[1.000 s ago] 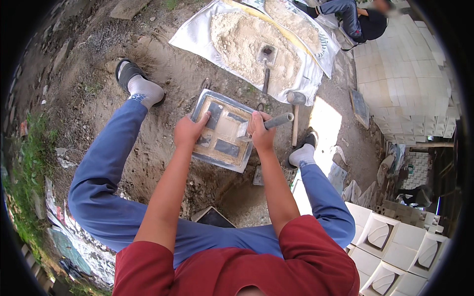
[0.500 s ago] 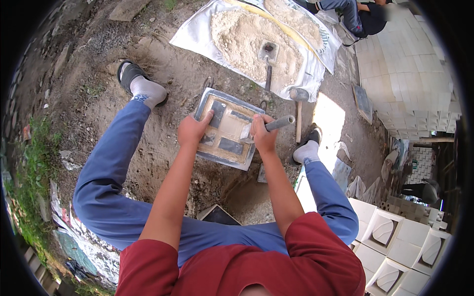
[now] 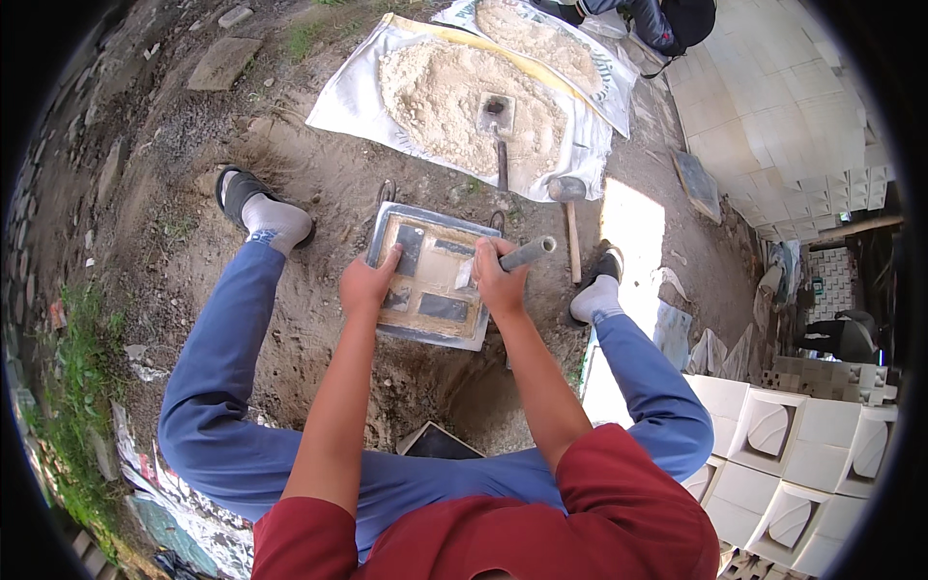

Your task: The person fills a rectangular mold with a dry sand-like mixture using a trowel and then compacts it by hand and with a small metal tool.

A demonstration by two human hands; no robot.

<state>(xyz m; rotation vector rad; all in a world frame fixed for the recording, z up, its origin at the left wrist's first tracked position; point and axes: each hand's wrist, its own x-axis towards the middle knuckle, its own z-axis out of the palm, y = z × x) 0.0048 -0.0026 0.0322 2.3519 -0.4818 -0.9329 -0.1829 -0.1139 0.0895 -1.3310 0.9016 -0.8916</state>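
A rectangular metal mould [image 3: 435, 337] lies tilted on the ground between my feet, with pale powder spread over its inside and several dark flat patches showing through. My left hand [image 3: 367, 287] grips its left edge, thumb on top, fingers partly hidden under the rim. In my right hand [image 3: 500, 280] is a scraper with a grey pipe-like handle [image 3: 529, 253]. Its pale blade [image 3: 464, 275] rests on or just over the powder in the right part of the mould; contact cannot be made out.
White sacks [image 3: 338, 101] spread beyond the mould bear heaps of pale powder [image 3: 454, 87]. A square long-handled tool [image 3: 497, 113] lies on the powder. A mallet [image 3: 570, 217] lies right of it. Patterned white blocks [image 3: 739, 464] stand at right; another person [image 3: 667, 29] sits far off.
The view has shifted, so sacks, mallet and mould appear further left and lower. Both hands keep their holds, and the scraper blade stays at about the same part of the mould.
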